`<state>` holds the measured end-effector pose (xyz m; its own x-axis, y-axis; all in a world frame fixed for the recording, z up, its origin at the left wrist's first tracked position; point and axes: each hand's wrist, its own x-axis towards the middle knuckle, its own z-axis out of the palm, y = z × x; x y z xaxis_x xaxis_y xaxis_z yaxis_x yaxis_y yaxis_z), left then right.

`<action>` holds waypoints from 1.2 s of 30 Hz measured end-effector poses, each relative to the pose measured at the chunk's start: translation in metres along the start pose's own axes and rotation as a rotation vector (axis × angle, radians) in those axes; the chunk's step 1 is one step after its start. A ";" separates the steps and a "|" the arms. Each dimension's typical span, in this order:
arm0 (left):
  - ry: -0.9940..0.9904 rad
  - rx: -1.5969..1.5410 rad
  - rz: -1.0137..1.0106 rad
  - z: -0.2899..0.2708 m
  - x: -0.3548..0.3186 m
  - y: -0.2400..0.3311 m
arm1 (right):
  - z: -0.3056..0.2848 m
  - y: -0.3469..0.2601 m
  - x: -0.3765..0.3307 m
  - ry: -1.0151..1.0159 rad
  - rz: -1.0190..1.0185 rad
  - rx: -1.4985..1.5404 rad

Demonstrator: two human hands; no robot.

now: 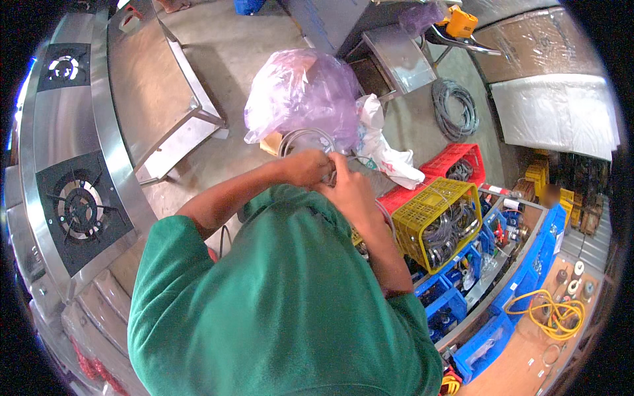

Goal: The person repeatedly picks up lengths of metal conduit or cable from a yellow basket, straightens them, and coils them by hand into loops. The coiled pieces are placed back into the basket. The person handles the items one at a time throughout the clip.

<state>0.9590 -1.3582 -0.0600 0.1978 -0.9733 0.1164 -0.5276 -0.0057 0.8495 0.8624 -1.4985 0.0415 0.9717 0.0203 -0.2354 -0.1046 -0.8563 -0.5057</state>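
Observation:
My left hand and my right hand meet in front of my chest, fingers closed. Between them they grip a coil of thin grey cable, whose loops rise beyond my knuckles. One length of it seems to run off to the right, past my right wrist. Exactly what the fingertips pinch is hidden behind the hands. Just past the coil sits a large, puffed-up purple-tinted plastic bag. A crumpled white plastic bag lies to its right.
Close on my right, a yellow crate with coiled hoses or cables stands by a red crate. Blue parts bins line a workbench bearing a yellow cord. A steel-topped table and gas stoves stand left. A grey coil lies on the floor.

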 end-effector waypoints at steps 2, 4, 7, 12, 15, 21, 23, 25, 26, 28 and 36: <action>0.014 -0.085 0.103 0.000 -0.002 0.004 | -0.005 0.008 -0.003 -0.082 -0.023 0.034; -0.123 -0.013 -0.106 -0.004 -0.006 0.013 | -0.014 0.019 -0.005 -0.205 -0.056 0.090; -0.214 -0.045 -0.217 -0.018 -0.012 0.029 | -0.023 0.036 -0.001 -0.184 -0.241 0.033; -0.203 0.153 -0.414 -0.027 -0.016 0.059 | -0.022 0.039 0.000 -0.108 -0.393 -0.213; -0.242 0.287 -0.348 -0.031 -0.016 0.063 | -0.022 0.037 0.005 -0.165 -0.405 -0.305; -0.039 0.582 -0.111 -0.020 -0.024 0.065 | -0.022 0.032 0.011 -0.347 -0.334 -0.252; -0.029 0.640 -0.054 -0.018 -0.028 0.069 | -0.022 0.031 0.010 -0.384 -0.328 -0.188; 0.042 0.586 0.034 -0.022 -0.032 0.072 | -0.023 0.029 0.008 -0.391 -0.333 -0.155; 0.087 0.563 0.082 -0.026 -0.034 0.074 | -0.025 0.029 0.007 -0.389 -0.332 -0.127; 0.153 0.460 0.058 -0.034 -0.036 0.080 | -0.028 0.028 0.003 -0.354 -0.340 -0.074; 0.171 0.304 0.011 -0.056 -0.043 0.104 | -0.055 0.036 -0.017 0.192 -0.688 -0.013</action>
<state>0.9422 -1.3039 0.0520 0.3125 -0.9213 0.2313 -0.7475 -0.0883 0.6584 0.8534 -1.5583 0.0733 0.8369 0.4680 0.2839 0.5466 -0.6885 -0.4766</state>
